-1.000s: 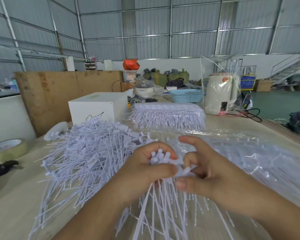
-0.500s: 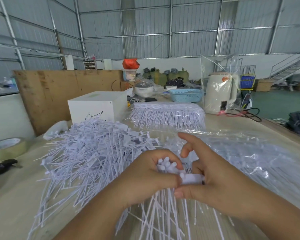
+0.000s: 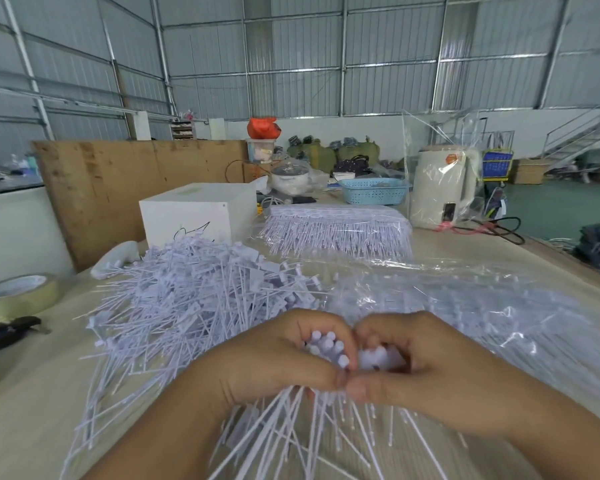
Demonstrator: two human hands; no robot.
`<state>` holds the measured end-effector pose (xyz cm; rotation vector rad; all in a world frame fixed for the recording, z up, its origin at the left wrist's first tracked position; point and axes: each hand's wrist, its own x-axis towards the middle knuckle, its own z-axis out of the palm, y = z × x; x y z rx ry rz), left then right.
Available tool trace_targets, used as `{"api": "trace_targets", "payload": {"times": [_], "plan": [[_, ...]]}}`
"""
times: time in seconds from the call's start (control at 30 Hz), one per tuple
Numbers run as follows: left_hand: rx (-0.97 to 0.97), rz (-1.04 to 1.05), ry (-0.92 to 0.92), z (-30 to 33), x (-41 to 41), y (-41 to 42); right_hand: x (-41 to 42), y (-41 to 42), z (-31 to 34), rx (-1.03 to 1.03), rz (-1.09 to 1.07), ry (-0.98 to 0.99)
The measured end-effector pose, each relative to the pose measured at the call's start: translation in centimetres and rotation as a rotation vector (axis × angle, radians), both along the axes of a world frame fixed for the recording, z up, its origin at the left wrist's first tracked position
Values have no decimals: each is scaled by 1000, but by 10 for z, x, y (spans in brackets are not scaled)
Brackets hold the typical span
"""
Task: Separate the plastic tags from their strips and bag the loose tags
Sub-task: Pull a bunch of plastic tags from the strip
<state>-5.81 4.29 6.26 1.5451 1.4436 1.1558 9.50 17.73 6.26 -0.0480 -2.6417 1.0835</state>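
The left hand (image 3: 281, 362) grips a bundle of thin white plastic tags (image 3: 326, 344), heads up, so the right hand (image 3: 426, 372) can pinch one tag head beside it. Both hands touch above the bench (image 3: 25, 410), near the clear plastic bag (image 3: 482, 306) for loose tags.

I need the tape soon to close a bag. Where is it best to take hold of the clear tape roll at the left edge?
Grip the clear tape roll across its rim, coming from above. It lies flat on the pale table with its open core upward, apart from the black-handled tool.
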Motion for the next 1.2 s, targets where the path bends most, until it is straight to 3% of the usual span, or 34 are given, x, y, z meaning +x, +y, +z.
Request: {"api": "trace_targets", "payload": {"times": [0.1,0.23,0.33,0.43,0.5,0.67,0.83,0.97,1.2], "plan": [[46,61,6,-5,-7,0,3,12,-1,-21,-57,-93],[146,79,-48,-7,-4,4,2,11,1,-68,-104,-34],[236,151,-81,-8,-3,6,-5,2,0,-143,-188,110],[306,233,-85,-9,0,9,-9,6,1,-261,-396,382],[332,270,-108,-9,2,11,-5,14,6,-284,-417,441],[257,182,-73,-12,0,10,-4,11,-2,-357,-51,184],[187,118,-89,-13,0,9,-11,7,-12,-372,-86,153],[131,61,-131,-10,-1,6,-11,4,-10,-457,17,126],[62,-35,-52,-1,0,0,-12,0,-9,-462,-29,75]]}}
